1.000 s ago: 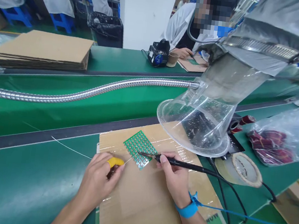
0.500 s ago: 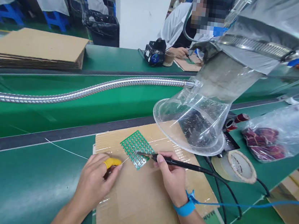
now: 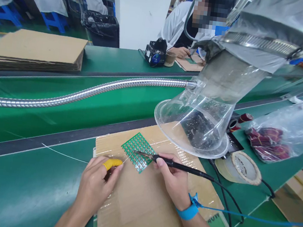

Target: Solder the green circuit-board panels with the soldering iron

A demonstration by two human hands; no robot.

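Pinching left hand point(image 3: 96, 182): thumb and forefinger are pressed together on a thin wire point(image 3: 60, 153), just left of the circuit board point(image 3: 133, 147); a slack pinch could let the wire slip or bow off line.
Yellow finger cover point(image 3: 110, 163): worn on that forefinger, left of the board; creeping too near the heat could scorch it.
Right hand point(image 3: 174, 182): its fingers pinch the front of the soldering iron point(image 3: 183, 166), right of the board; a twitch could skate the point onto neighbouring pads.
Metal tip point(image 3: 139, 153): over the middle of the board, touching or just above, I cannot tell; lingering, if hot, could lift pads or bridge them.
Circuit board: lies askew, neither hand visibly steadying it; a sideways push from tip or wire could make it slide.
Cardboard sheet point(image 3: 140, 208): under the board, its shiny film perhaps slippery.
Blue cord point(image 3: 233, 212): runs rightward from the wrist strap point(image 3: 188, 209), right of and nearer than the board; a snag could jerk the hand.
Clear hood point(image 3: 194, 128): beyond the board and to its right; fumes could drift past its mouth.
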